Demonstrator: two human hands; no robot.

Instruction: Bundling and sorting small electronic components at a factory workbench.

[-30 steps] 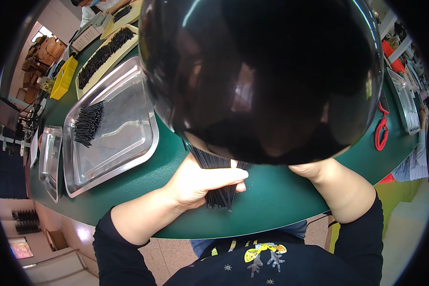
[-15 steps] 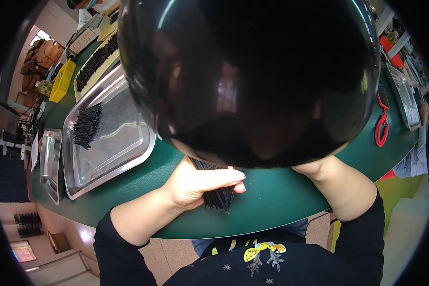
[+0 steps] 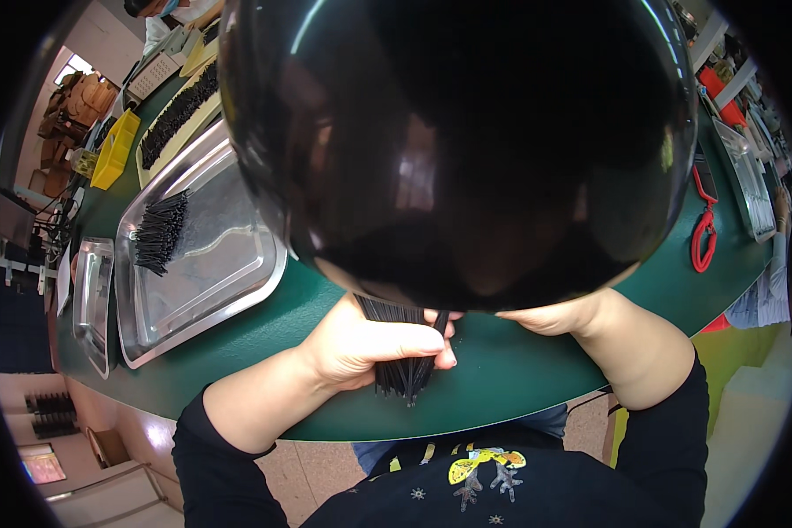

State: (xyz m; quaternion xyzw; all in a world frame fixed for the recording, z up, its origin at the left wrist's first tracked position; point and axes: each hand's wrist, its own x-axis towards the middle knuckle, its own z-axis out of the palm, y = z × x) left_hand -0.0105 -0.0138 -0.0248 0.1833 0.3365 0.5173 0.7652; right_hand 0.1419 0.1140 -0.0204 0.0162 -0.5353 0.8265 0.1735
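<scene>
Above the near edge of the green table [image 3: 519, 378], a bundle of thin black strands [image 3: 402, 377] sits in the left hand [image 3: 354, 343], thumb and fingers wrapped round it. How the right hand [image 3: 559, 317] is posed I cannot tell (a glossy black dome [image 3: 466, 158] hides its fingers). Leftward, a metal tray [image 3: 216, 286] holds a second black bunch [image 3: 161, 231]; the dark shirt bears a yellow print [image 3: 487, 465].

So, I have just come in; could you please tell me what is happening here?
The person's left hand grips a bundle of thin black strands over the green table. The right hand is partly hidden behind a large black dome, so its hold is unclear. To the left, a metal tray holds a pile of black pieces.
</scene>
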